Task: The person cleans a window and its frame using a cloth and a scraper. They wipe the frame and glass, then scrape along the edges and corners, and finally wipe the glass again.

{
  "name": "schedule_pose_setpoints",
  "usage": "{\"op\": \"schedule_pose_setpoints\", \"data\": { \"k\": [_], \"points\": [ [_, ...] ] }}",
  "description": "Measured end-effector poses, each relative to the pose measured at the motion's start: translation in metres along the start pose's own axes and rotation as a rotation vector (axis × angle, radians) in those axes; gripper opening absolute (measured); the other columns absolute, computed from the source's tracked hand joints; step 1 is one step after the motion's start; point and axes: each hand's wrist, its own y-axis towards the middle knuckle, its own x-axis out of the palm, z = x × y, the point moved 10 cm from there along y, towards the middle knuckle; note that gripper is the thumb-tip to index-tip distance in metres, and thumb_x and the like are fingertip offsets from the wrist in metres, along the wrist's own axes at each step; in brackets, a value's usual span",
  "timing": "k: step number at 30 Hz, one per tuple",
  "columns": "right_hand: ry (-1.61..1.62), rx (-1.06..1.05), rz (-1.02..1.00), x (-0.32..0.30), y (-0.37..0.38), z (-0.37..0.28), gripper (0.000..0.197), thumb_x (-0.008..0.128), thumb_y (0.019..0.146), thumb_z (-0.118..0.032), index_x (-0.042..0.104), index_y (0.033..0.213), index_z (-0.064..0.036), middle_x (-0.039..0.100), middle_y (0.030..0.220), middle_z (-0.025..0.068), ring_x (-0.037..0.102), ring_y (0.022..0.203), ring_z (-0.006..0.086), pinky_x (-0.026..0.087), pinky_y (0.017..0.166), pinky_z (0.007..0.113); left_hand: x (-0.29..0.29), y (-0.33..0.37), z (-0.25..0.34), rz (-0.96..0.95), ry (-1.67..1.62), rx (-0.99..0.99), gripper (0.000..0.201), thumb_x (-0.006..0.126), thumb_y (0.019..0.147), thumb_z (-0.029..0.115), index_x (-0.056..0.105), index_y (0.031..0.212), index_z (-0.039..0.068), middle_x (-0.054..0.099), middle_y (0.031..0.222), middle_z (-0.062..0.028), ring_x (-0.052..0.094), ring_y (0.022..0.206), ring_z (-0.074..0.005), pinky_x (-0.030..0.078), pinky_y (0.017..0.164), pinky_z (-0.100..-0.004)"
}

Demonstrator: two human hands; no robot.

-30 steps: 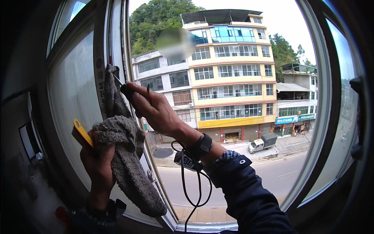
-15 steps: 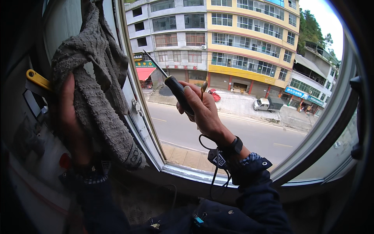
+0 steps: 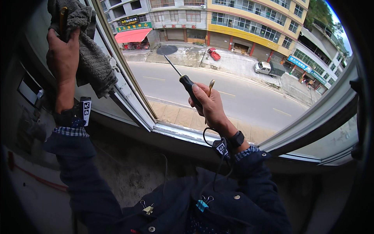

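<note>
My left hand [image 3: 64,56] is raised at the upper left, fingers closed on a grey ribbed towel [image 3: 95,64] against the window sash. A slim yellow-handled tool [image 3: 63,17] sticks up from the same hand; its working end is hidden. In front of the open window, my right hand [image 3: 210,103] grips a screwdriver [image 3: 189,87] by its black handle, the steel shaft pointing up and left. A small brass-coloured piece with a rounded end [image 3: 211,83] rises between its fingers; the rest of it is covered.
The white window frame [image 3: 183,132] borders the opening, with a sash [image 3: 128,109] swung inward at left. Far below outside lies a street [image 3: 187,87] with a red vehicle [image 3: 214,54] and a small truck [image 3: 269,69]. Thin black cable [image 3: 215,173] dangles by my right wrist.
My left hand has moved up with the towel and the yellow-handled tool, which now points upward. My right hand still holds the screwdriver, slightly farther right. The view has tilted down.
</note>
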Motion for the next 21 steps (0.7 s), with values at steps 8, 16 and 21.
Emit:
{"op": "schedule_pose_setpoints", "data": {
  "k": [8,16,21],
  "points": [
    [0.08,0.026,0.138,-0.041,0.002,0.025,0.038,0.057,0.105,-0.038,0.061,0.123,-0.0038,0.06,0.071,0.0009,0.032,0.043,0.0011,0.023,0.039,0.019,0.031,0.022,-0.015,-0.052,0.297,0.125,0.085,0.067,0.087,0.066,0.05,0.14,0.002,0.07,0.112,-0.0305,0.069,0.105,-0.047,0.057,0.087,-0.05],
    [0.162,0.186,0.389,-0.103,-0.022,0.092,0.033,0.057,0.104,-0.037,0.062,0.111,-0.0048,0.06,0.072,0.0037,0.033,0.039,0.0029,0.023,0.035,0.021,0.035,0.021,-0.035,-0.086,0.273,0.217,0.066,0.07,0.087,0.059,0.066,0.13,0.009,0.071,0.116,-0.0237,0.07,0.104,-0.0432,0.058,0.088,-0.048],
    [0.147,0.248,0.551,-0.15,-0.058,0.134,0.03,0.058,0.103,-0.036,0.06,0.096,-0.0071,0.06,0.069,0.0038,0.034,0.037,0.0023,0.022,0.032,0.022,0.018,-0.013,-0.024,-0.106,0.16,0.294,0.038,0.076,0.089,0.032,0.073,0.121,0.013,0.074,0.109,-0.0209,0.072,0.098,-0.0376,0.058,0.083,-0.0425]
  ]
}}
